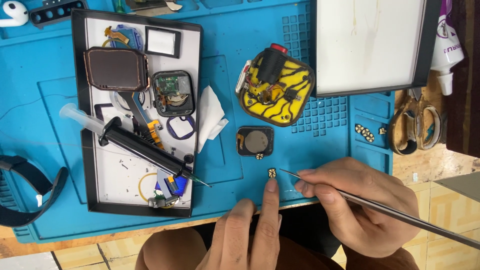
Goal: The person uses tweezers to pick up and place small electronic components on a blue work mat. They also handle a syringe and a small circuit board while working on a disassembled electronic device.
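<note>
One blue work mat covers most of the desk, with bare wood showing at the right and tiled floor below the near edge. Two black-rimmed trays sit on the mat: the left tray holds a watch screen, an opened watch body, a syringe and loose flex cables; the far-right tray has only a white base. A yellow potted module lies between them, a dark round-windowed back cover just nearer. The right hand pinches thin tweezers, tip beside a tiny gold square part. The left hand, loosely extended, puts a fingertip just near that part.
</note>
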